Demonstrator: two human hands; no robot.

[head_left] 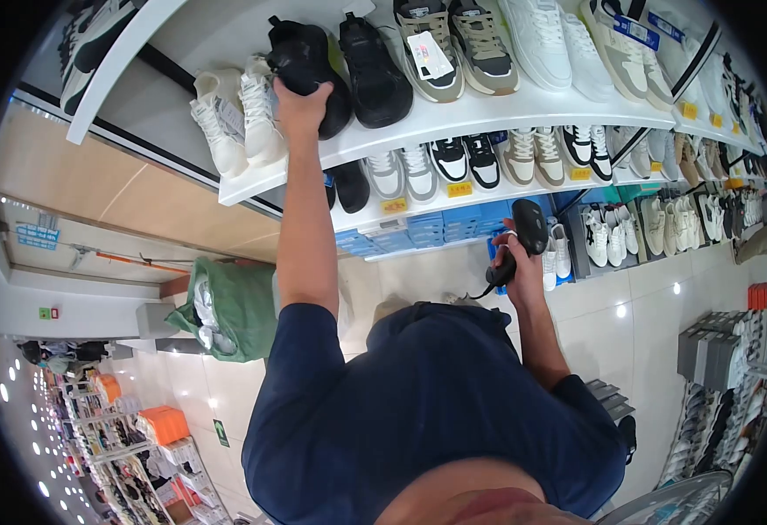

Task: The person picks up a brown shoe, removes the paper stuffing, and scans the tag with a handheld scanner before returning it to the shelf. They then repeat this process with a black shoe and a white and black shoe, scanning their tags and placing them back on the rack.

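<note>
My left hand (301, 109) grips a black, round-toed shoe (313, 52) at the white shelf (532, 107); a matching black shoe (372, 74) sits just right of that hand, white lace-up sneakers (219, 127) just left. My right hand (513, 268) clasps a black handheld scanner (530, 226).

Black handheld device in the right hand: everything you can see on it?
The black handheld device, which looks like a barcode scanner, has a bulky, rounded head and a narrower grip. It looks like plastic, with a faint sheen. The right hand is closed around the grip, with the head projecting beyond the fingers, toward the top of the picture. A thin dark cord trails below the hand; its far end can't be traced. Nothing but the hand visibly supports it. Any markings are too small to read.
</note>
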